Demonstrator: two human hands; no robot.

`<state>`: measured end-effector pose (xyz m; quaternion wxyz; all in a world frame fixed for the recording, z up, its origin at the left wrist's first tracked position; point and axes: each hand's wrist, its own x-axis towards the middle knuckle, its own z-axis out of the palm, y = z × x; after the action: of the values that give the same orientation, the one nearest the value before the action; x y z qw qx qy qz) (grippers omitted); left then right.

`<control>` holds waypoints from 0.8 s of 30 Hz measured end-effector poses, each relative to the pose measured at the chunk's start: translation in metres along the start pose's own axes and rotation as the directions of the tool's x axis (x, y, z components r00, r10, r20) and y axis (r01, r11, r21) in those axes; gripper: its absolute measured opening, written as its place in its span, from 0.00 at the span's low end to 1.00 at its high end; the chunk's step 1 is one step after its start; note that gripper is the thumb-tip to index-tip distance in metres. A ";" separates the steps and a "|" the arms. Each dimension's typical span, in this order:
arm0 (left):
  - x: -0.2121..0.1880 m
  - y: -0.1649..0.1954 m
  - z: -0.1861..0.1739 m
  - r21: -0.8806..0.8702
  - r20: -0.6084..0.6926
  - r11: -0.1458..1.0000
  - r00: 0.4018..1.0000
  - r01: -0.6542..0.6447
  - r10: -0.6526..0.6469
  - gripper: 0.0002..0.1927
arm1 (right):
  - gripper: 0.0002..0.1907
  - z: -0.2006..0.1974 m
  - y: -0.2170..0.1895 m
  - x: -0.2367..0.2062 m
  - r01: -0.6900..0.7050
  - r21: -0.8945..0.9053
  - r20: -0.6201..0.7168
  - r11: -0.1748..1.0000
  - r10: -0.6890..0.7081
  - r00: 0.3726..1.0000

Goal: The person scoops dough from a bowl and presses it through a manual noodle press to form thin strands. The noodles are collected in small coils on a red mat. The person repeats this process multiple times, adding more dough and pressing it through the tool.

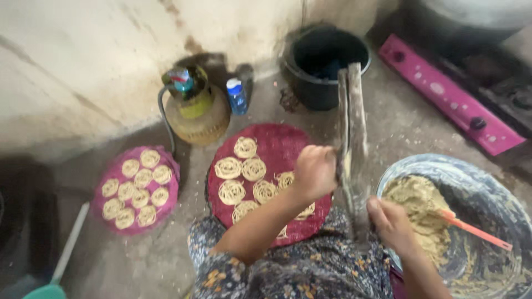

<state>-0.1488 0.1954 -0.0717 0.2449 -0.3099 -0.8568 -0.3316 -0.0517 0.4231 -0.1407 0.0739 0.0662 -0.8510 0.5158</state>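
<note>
Left hand (315,171) and right hand (391,221) – fingers clamped on wooden noodle press (351,144) – noodle coils (244,171) on red tray (280,144) beneath left fingers.

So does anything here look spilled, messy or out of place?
Somewhat. The big bowl at right has dough smeared up its inner wall, and pale crumbs dot the floor near the pink stove. The noodle coils sit tidily on the red tray.

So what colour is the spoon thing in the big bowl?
Orange spatula, seen best in the head view.
</note>
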 end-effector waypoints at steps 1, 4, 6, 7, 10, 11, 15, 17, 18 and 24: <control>-0.005 0.000 -0.002 0.039 0.048 0.998 0.998 -0.048 0.046 0.12 | 0.26 -0.010 -0.018 0.017 0.222 -0.225 0.012 0.949 -0.225 0.974; -0.023 0.009 0.004 0.103 0.125 0.973 0.974 -0.204 0.191 0.08 | 0.24 -0.018 -0.075 0.057 0.349 -0.348 -0.120 0.870 -0.411 0.904; -0.027 0.011 0.007 0.051 0.223 0.974 0.953 -0.219 0.202 0.06 | 0.31 -0.009 -0.111 0.063 0.305 -0.627 -0.179 0.717 -0.514 0.839; -0.028 0.012 0.006 -0.007 0.310 0.984 0.936 -0.177 0.170 0.08 | 0.27 -0.003 -0.127 0.061 0.392 -0.631 -0.057 0.670 -0.543 0.838; -0.024 0.005 -0.009 -0.193 0.514 0.980 0.846 -0.044 0.139 0.15 | 0.21 0.011 -0.170 0.042 0.770 -0.570 0.379 0.288 -0.739 0.557; -0.022 0.002 -0.017 -0.255 0.568 0.967 0.809 0.001 0.149 0.16 | 0.24 0.011 -0.182 0.033 0.880 -0.474 0.547 -0.033 -0.794 0.265; -0.033 0.006 -0.056 -0.027 0.442 0.979 0.876 -0.202 0.193 0.10 | 0.26 0.001 -0.211 0.027 0.673 -0.412 0.474 0.615 -0.486 0.734; -0.038 0.012 -0.071 0.015 0.398 0.957 0.879 -0.291 0.261 0.08 | 0.20 -0.010 -0.210 0.028 0.337 -0.467 0.401 0.817 -0.145 0.905; -0.041 0.014 -0.077 0.032 0.346 0.936 0.883 -0.350 0.319 0.07 | 0.20 -0.015 -0.205 0.027 0.190 -0.478 0.364 0.858 -0.004 0.932; -0.047 -0.002 -0.095 -0.018 0.104 0.884 0.879 -0.467 0.466 0.10 | 0.23 -0.066 -0.139 0.029 0.230 -0.195 0.273 0.954 -0.172 0.946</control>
<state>-0.0972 0.1090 -0.0395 0.2733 -0.5229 -0.7700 -0.2429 -0.0503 0.4164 0.0160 0.0241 0.2097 -0.8947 0.3936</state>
